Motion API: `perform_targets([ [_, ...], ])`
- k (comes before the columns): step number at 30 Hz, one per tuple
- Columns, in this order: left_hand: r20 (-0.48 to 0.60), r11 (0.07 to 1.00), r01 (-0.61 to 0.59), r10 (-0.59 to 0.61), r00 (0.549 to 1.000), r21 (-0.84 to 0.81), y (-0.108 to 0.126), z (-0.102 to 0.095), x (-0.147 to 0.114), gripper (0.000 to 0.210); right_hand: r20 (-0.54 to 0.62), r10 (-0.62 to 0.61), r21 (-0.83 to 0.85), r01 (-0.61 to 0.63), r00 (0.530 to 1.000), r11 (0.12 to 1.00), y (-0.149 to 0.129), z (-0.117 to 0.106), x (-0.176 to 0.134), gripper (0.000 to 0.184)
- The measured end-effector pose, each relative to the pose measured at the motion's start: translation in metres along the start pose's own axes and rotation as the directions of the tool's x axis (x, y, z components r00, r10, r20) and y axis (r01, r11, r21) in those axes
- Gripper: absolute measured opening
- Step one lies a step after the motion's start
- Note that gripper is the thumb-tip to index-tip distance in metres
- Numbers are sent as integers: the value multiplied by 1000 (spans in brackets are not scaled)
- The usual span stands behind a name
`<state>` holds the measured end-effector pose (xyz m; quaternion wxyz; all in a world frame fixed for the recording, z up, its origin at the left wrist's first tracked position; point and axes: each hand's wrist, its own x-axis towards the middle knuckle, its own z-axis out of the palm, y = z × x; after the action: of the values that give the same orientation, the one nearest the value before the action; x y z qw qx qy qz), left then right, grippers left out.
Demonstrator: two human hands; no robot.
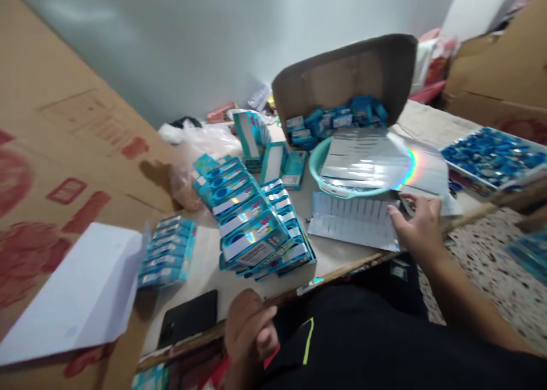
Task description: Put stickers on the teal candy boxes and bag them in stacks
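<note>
My right hand [421, 222] is at the right end of a pale sheet with rows of silvery strips [352, 222], thumb and forefinger pinched by its corner. Something thin and greyish seems to lie between those fingertips, too small to name. Low in front of my body, my left hand [251, 327] has its fingers curled in; whether anything is inside is hidden. Ahead of it, small blue boxes with white bands [252, 224] stand in slanting stacked rows. A green basin [317, 170] behind the sheet carries more shiny silver sheets [367, 156].
A tipped cardboard box [342, 76] holds small blue packs. More blue boxes [166, 253] stand on the left, near a black phone-like slab [188, 319]. To the right lies a tray of blue pieces [498, 156]. A large carton [64, 150] walls off the left.
</note>
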<state>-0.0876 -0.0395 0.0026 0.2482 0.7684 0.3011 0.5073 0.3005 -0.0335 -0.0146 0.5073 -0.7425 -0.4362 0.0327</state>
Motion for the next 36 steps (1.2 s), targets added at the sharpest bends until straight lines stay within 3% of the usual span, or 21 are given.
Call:
perform_targets([
  [2, 77, 986, -149, 143, 987, 81, -2, 26, -8, 37, 13, 135, -10, -135, 991, 991, 29, 2, -8, 65],
  [5, 361, 969, -245, 237, 902, -24, -1, 75, -3, 21, 79, 292, 67, -297, 953, 952, 52, 11, -12, 84],
  [7, 468, 961, -253, 275, 840, -110, -1, 106, 8, 21, 167, 351, 152, -376, 921, 914, 56, 17, -12, 86],
  [9, 499, 947, -304, 312, 809, -100, -2, 132, 20, 18, 238, 325, 218, -376, 915, 901, 54, 16, -11, 74],
  [11, 466, 925, -375, 356, 810, -55, -5, 151, 32, 13, 278, 187, 238, -257, 942, 937, 49, 9, -14, 48],
  [13, 367, 911, -412, 387, 846, -11, -9, 164, 42, 17, 296, -34, 218, -33, 955, 975, 43, -3, -20, 25],
  [16, 134, 862, -506, 504, 853, -24, -15, 175, 55, 24, 257, -352, 148, 323, 900, 935, 41, -23, -37, 24],
  [18, 49, 836, -548, 549, 835, -19, -17, 180, 63, 26, 205, -471, 115, 457, 858, 882, 45, -32, -51, 30],
  [20, 125, 870, -491, 481, 868, 57, -17, 185, 74, 26, 166, -517, 107, 506, 839, 856, 53, -38, -64, 33],
  [22, 320, 908, -369, 296, 900, 196, -19, 192, 86, 31, 160, -518, 97, 509, 840, 855, 62, -41, -75, 35],
  [23, 422, 910, -307, 172, 890, 278, -20, 196, 91, 37, 168, -515, 84, 509, 840, 857, 67, -42, -79, 35],
  [25, 574, 877, -218, -77, 815, 428, -26, 203, 97, 50, 206, -504, 47, 506, 839, 861, 76, -43, -84, 34],
  [28, 648, 822, -151, -304, 699, 549, -34, 211, 98, 62, 283, -479, 20, 494, 831, 869, 86, -41, -89, 36],
  [30, 659, 808, -152, -338, 672, 569, -36, 216, 96, 62, 324, -469, 40, 484, 821, 874, 90, -40, -91, 40],
  [33, 698, 828, -212, -268, 664, 519, -35, 226, 99, 60, 355, -459, 72, 466, 814, 882, 94, -38, -92, 40],
  [36, 770, 878, -225, -216, 601, 422, -36, 237, 104, 59, 353, -436, 96, 432, 828, 897, 96, -39, -91, 37],
])
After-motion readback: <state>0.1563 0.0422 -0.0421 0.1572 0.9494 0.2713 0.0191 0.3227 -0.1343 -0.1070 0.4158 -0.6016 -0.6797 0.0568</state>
